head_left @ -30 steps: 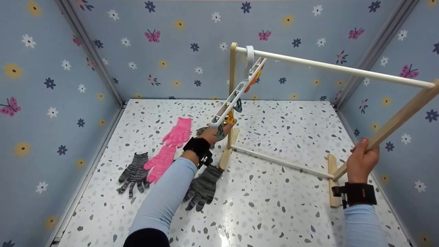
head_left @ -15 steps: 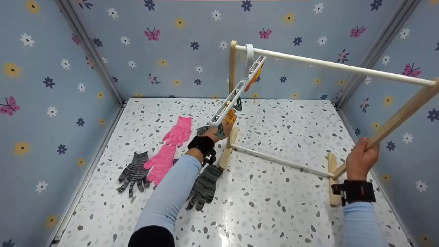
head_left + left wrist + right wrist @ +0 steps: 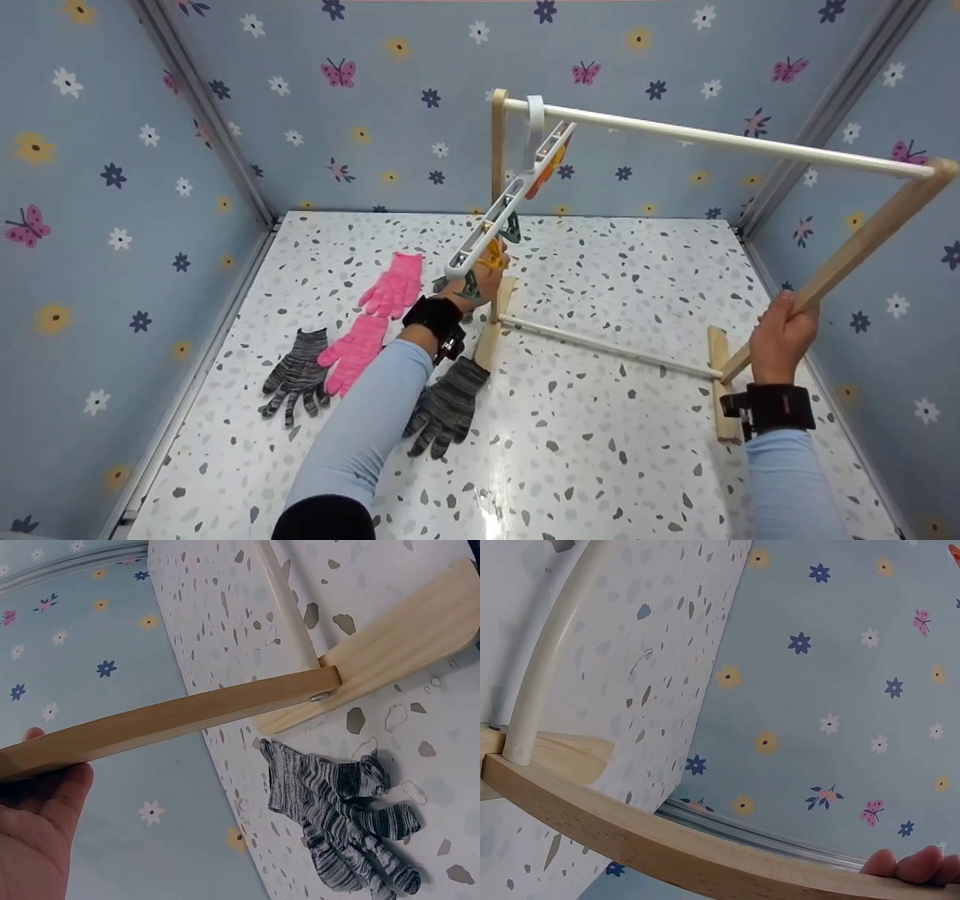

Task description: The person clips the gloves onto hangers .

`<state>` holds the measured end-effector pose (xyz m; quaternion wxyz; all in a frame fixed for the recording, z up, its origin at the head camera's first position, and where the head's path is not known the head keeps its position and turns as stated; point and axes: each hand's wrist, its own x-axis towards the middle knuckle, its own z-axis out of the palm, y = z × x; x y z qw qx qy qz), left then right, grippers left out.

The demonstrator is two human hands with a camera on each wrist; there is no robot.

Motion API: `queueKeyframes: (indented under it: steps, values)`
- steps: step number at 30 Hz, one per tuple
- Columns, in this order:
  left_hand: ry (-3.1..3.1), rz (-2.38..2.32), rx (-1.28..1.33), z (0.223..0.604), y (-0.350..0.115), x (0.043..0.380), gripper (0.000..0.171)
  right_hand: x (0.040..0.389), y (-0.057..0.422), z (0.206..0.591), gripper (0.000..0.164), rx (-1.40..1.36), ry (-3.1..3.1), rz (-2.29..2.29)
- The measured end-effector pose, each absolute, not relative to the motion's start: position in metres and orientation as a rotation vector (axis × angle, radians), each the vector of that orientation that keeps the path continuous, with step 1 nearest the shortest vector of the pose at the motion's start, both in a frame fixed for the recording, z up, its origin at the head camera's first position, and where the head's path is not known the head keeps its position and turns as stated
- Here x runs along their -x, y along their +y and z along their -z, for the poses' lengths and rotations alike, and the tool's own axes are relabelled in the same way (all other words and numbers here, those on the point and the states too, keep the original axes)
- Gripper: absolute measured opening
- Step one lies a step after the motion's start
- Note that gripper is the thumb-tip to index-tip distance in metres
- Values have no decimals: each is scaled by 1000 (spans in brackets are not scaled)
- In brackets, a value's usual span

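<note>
A wooden rack with two posts and white rails stands on the speckled tabletop. My left hand (image 3: 480, 283) grips its left post (image 3: 180, 716), partly hidden in the head view behind a white clip hanger (image 3: 480, 234). That hanger hooks over the top rail (image 3: 712, 139) near the left end and carries yellow, green and orange clips. My right hand (image 3: 781, 337) holds the right post (image 3: 874, 229) at mid-height, and its fingers (image 3: 915, 867) curl over the wood in the right wrist view. Below, the bottom rail (image 3: 600, 342) joins the two wooden feet.
Two pink gloves (image 3: 394, 285) lie left of the rack. One grey striped glove (image 3: 296, 375) is farther left, and another grey glove (image 3: 448, 409) lies by the left foot (image 3: 405, 637). Flowered walls (image 3: 420, 135) enclose the tabletop on the left, back and right.
The rack has shifted slightly left, its right foot also a little farther back, with both hands still on the posts. The hanger has moved along with it. The gloves look unchanged.
</note>
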<state>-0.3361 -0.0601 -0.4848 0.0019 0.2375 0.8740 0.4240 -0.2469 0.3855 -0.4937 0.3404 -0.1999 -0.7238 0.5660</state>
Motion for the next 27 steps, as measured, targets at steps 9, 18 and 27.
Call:
queueKeyframes:
  steps: [9,18,27]
  values:
    - [2763,-1332,-562,484,-73,336,45,256,376,494,11,475,-1920,-1508]
    - [2717,-1462,-568,492,-84,332,53,265,370,494,18,436,-1935,-1537]
    - [2797,-1461,-535,495,-91,327,37,260,352,478,12,395,-1895,-1569]
